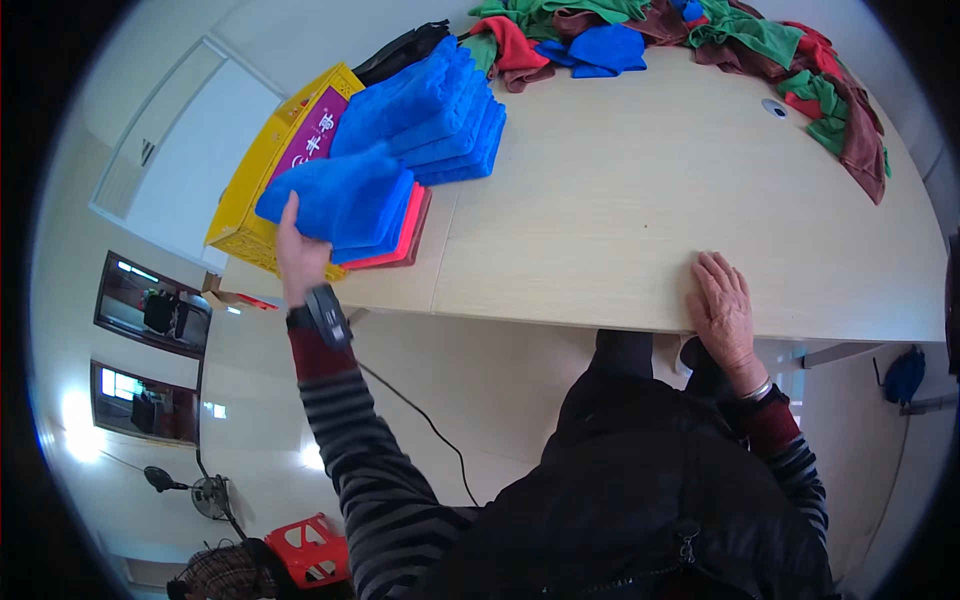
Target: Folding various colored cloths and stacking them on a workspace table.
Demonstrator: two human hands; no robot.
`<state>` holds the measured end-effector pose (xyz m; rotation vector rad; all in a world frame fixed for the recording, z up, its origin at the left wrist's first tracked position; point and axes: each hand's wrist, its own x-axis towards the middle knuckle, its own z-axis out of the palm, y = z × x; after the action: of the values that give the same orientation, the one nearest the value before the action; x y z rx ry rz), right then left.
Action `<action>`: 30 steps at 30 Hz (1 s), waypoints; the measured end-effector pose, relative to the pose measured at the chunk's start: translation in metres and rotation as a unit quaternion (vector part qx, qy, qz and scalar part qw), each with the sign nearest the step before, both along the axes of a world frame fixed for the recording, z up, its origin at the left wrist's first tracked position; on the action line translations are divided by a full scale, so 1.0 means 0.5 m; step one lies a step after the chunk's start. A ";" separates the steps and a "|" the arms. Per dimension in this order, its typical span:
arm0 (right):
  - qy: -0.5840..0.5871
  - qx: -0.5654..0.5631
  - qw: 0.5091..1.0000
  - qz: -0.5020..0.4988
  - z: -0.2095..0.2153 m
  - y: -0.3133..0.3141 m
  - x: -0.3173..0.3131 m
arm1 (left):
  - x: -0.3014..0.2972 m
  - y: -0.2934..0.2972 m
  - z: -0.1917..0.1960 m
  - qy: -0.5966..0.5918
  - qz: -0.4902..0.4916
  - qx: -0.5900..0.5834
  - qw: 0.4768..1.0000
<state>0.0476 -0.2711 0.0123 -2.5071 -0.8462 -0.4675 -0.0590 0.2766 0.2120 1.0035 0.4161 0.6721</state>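
Observation:
My left hand (pixel 302 258) grips the near left edge of a folded blue towel (pixel 345 192), thumb on top and the other fingers mostly hidden. That towel lies over or just above a small pile with more blue, a red towel (pixel 408 235) and a brown towel (pixel 423 228) at its bottom. Behind it stands a taller stack of folded blue towels (pixel 450 125). My right hand (pixel 722 305) rests flat on the near edge of the table (pixel 580 210), fingers stretched out, holding nothing.
A yellow crate (pixel 240 205) stands left of the piles, with a black item (pixel 405 52) behind. Loose green, red, brown and blue cloths (pixel 745 45) line the table's far and right edges. A red plastic stool (pixel 308 552) and a fan (pixel 208 495) are at lower left.

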 end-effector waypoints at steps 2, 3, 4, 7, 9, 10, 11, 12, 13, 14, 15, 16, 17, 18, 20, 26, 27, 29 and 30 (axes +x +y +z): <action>0.018 0.006 1.000 -0.002 0.003 0.003 -0.005 | 0.036 0.093 -0.025 0.002 0.021 -0.015 1.000; 0.018 0.008 1.000 0.000 0.004 0.008 -0.007 | 0.046 0.149 -0.063 0.005 0.041 -0.032 0.999; 0.018 0.011 1.000 0.010 0.008 0.019 -0.011 | 0.027 0.214 -0.107 0.004 0.050 -0.025 0.998; 0.018 0.021 0.999 0.024 0.017 0.031 -0.015 | 0.007 0.299 -0.162 0.068 0.062 -0.050 0.994; 0.013 -0.009 1.000 -0.008 0.010 0.004 -0.007 | 0.083 0.257 -0.234 0.082 0.039 -0.076 0.993; 0.012 -0.020 1.000 -0.020 0.006 -0.007 -0.006 | 0.100 0.237 -0.266 0.091 0.031 -0.085 0.992; 0.010 -0.012 1.000 -0.023 0.010 -0.004 -0.008 | 0.058 0.276 -0.267 0.163 0.007 0.293 0.942; 0.005 0.018 1.000 0.001 0.013 0.010 -0.009 | -0.004 0.319 -0.249 0.210 -0.015 0.627 0.750; -0.001 0.045 0.999 0.013 0.015 0.016 -0.011 | -0.037 0.350 -0.234 0.187 -0.024 0.562 0.805; 0.006 0.051 0.998 0.026 0.016 0.026 -0.015 | -0.060 0.383 -0.233 0.165 -0.042 0.488 0.856; 0.009 0.075 0.996 0.042 0.027 0.025 -0.017 | -0.098 0.410 -0.161 0.087 -0.087 0.194 0.973; 0.004 0.049 0.999 -0.002 0.022 0.003 -0.007 | -0.047 0.359 -0.215 0.130 -0.009 0.155 0.979; 0.018 0.044 0.999 0.010 0.010 -0.027 0.005 | 0.011 0.295 -0.264 0.192 0.076 0.086 0.975; 0.029 0.060 0.997 0.037 0.010 -0.048 0.011 | 0.025 0.252 -0.279 0.178 0.101 0.153 0.967; 0.031 0.076 0.997 0.007 0.021 -0.072 0.022 | 0.017 0.206 -0.275 0.137 0.248 0.316 0.906; -0.023 0.099 0.991 -0.091 -0.021 -0.282 0.098 | 0.174 -0.134 -0.228 0.089 0.187 0.475 0.856; 0.037 0.087 0.991 -0.095 -0.023 -0.333 0.128 | 0.198 -0.213 -0.223 0.105 0.084 0.488 0.862; 0.156 0.117 0.976 -0.102 0.014 -0.396 0.222 | 0.206 -0.251 -0.239 0.147 -0.027 0.529 0.835; 0.222 0.143 0.955 -0.136 0.030 -0.445 0.270 | 0.210 -0.318 -0.257 0.157 -0.086 0.519 0.836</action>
<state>0.1824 -0.4935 0.0274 -2.3257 -0.2408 -0.0888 0.0460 0.1176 0.0837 2.1863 0.2118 0.5513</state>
